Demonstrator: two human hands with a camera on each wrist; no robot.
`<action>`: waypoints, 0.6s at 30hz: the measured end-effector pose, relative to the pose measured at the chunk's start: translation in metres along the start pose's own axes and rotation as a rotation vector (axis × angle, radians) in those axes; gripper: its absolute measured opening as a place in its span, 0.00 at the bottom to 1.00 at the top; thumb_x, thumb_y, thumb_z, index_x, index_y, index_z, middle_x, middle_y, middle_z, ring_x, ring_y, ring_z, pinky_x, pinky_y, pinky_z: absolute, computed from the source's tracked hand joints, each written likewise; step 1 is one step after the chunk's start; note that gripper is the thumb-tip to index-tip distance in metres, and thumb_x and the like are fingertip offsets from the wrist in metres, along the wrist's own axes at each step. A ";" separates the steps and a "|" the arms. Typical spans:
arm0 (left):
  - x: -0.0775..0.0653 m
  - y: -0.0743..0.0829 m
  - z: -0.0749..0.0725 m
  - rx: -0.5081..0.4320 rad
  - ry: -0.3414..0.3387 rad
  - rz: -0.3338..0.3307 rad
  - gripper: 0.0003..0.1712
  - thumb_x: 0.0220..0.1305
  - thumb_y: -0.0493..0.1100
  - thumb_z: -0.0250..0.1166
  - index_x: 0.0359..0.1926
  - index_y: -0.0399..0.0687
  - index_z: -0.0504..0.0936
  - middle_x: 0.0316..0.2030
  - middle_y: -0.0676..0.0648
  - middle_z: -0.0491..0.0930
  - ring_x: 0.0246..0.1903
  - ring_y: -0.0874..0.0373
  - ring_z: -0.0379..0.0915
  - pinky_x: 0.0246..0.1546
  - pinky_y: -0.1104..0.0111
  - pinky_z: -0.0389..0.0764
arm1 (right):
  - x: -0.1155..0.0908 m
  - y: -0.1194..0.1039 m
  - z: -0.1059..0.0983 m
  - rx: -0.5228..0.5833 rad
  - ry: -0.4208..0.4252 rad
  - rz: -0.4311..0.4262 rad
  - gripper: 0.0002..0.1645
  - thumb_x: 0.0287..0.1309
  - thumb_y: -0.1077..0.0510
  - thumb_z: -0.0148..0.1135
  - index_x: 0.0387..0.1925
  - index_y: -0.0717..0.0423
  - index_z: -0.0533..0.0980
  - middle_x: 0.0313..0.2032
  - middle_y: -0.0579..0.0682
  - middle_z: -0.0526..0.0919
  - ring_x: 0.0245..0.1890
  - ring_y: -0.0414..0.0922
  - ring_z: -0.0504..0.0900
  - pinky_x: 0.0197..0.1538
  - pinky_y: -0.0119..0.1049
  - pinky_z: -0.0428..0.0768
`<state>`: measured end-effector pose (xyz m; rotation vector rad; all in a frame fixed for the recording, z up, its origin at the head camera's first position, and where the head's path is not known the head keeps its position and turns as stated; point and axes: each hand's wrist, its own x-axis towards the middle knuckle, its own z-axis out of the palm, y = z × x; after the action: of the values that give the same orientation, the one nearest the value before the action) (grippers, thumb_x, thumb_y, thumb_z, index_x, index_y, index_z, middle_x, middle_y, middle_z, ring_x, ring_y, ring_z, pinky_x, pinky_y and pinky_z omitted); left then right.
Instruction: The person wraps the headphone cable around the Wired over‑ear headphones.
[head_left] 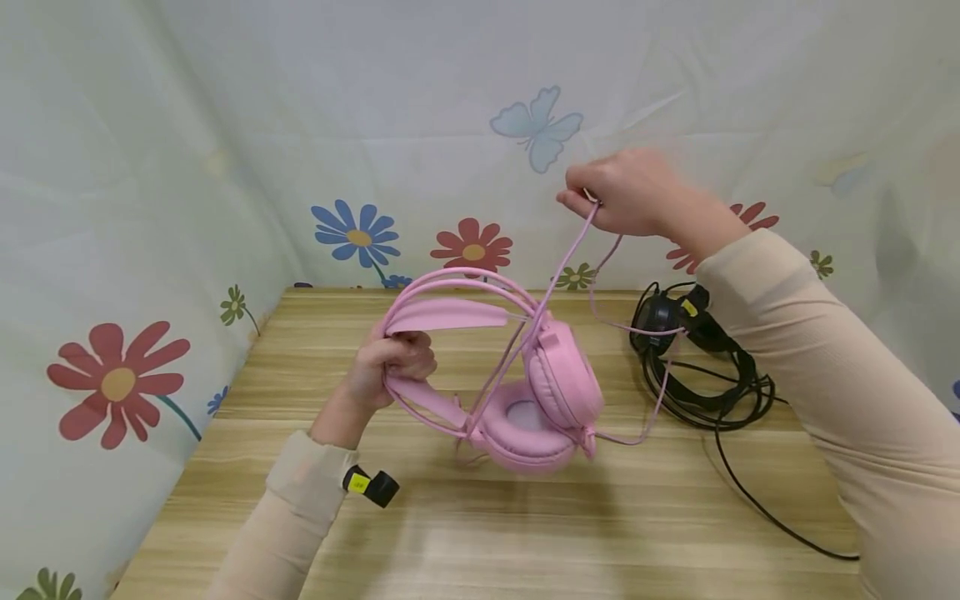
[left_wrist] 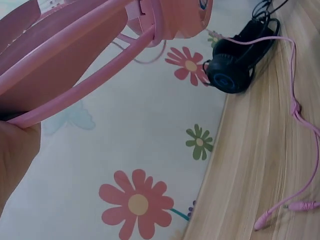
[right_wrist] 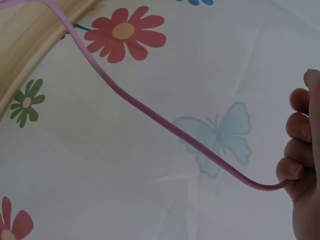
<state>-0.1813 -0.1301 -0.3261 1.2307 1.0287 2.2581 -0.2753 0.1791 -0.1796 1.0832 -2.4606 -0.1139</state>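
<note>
Pink over-ear headphones (head_left: pixel 562 375) are held up above the wooden table, tilted, with their ear cups to the right. My left hand (head_left: pixel 386 367) grips the headband, its fingers curled round the padded arc. Higher up and to the right, my right hand (head_left: pixel 630 192) holds the pink cable (head_left: pixel 564 260) in its curled fingers. The cable runs taut from that fist down across the headband; another length hangs behind the hand. In the left wrist view, two pink plugs (left_wrist: pixel 262 221) lie at the cable's split end. The right wrist view shows the cable (right_wrist: pixel 165 122) entering the fist.
Black headphones (head_left: pixel 656 321) with a coiled black cable (head_left: pixel 697 421) lie on the table's right side, partly behind my right sleeve. A black cord trails toward the right front. The wooden tabletop (head_left: pixel 465 533) meets a flower-printed curtain (head_left: pixel 420 125) at the back and left.
</note>
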 end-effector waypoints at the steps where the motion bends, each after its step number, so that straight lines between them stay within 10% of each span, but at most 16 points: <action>1: 0.001 0.000 0.001 -0.013 -0.018 0.008 0.11 0.52 0.27 0.40 0.22 0.45 0.57 0.11 0.51 0.49 0.10 0.62 0.41 0.13 0.71 0.43 | 0.000 0.000 0.004 0.008 0.016 -0.002 0.19 0.65 0.49 0.47 0.20 0.51 0.65 0.12 0.45 0.64 0.12 0.42 0.59 0.19 0.34 0.55; 18: 0.012 -0.007 0.010 -0.265 -0.050 0.081 0.19 0.57 0.31 0.48 0.19 0.48 0.48 0.11 0.52 0.49 0.10 0.64 0.44 0.14 0.75 0.45 | -0.012 -0.030 0.085 0.249 0.087 0.072 0.09 0.64 0.52 0.49 0.33 0.53 0.68 0.17 0.48 0.71 0.16 0.47 0.68 0.20 0.40 0.65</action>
<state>-0.1798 -0.1133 -0.3209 1.2254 0.6467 2.3210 -0.2846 0.1585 -0.2679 1.0726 -2.4783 0.2630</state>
